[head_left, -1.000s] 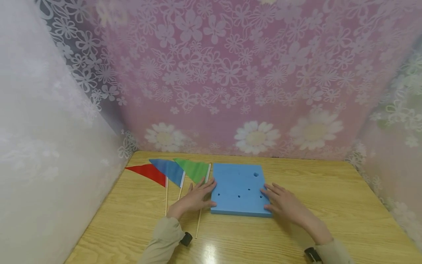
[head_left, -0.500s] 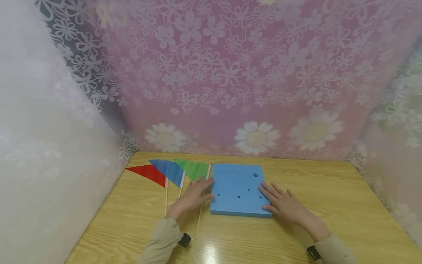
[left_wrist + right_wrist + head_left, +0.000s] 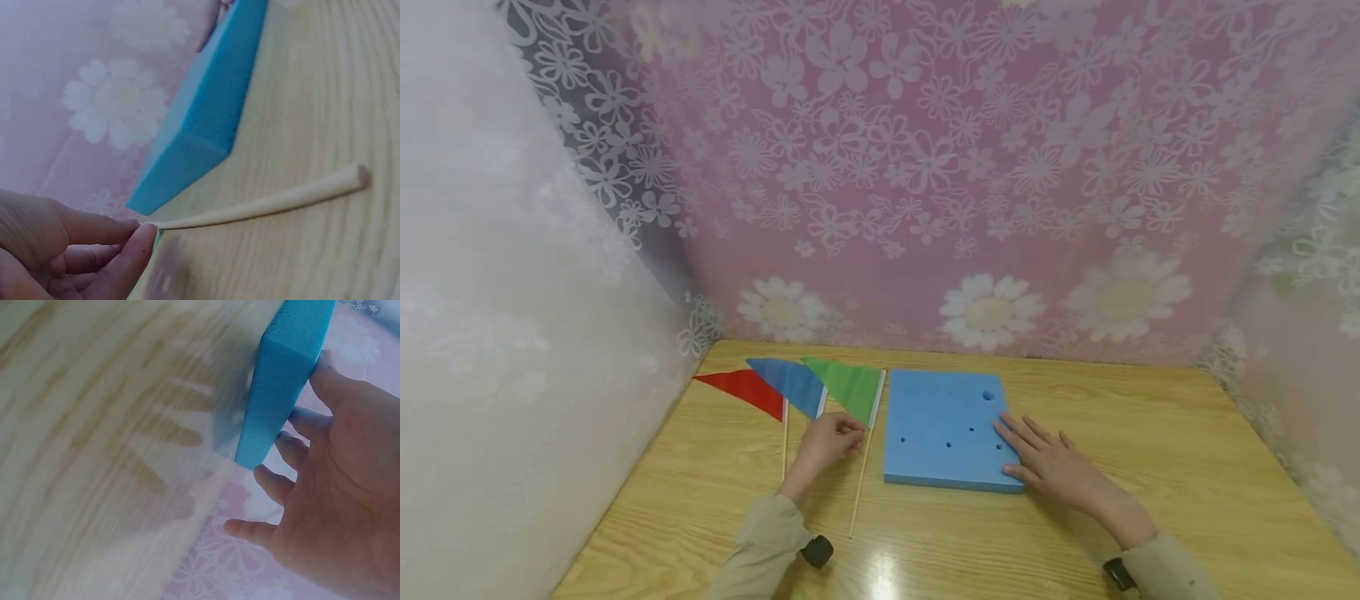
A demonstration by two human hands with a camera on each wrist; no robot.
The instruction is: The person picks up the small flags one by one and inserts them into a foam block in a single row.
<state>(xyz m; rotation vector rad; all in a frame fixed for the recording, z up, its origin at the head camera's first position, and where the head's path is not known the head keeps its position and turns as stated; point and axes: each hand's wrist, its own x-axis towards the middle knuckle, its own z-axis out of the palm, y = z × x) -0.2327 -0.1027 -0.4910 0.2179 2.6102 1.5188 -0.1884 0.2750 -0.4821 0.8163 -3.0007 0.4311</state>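
Left hand (image 3: 826,442) pinches the stick (image 3: 860,487), prob light, stiff, best held there; right hand (image 3: 1056,471), fingers straight, touches the block (image 3: 936,408).

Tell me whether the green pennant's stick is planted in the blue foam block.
No, the green pennant's stick runs beside the blue foam block, its free end clear of it.

green flag (image 3: 852,388) beside blue block (image 3: 928,412)

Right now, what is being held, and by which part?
The left hand pinches the green flag by its stick, just below the cloth. The right hand grips nothing, its fingers resting on the blue block.
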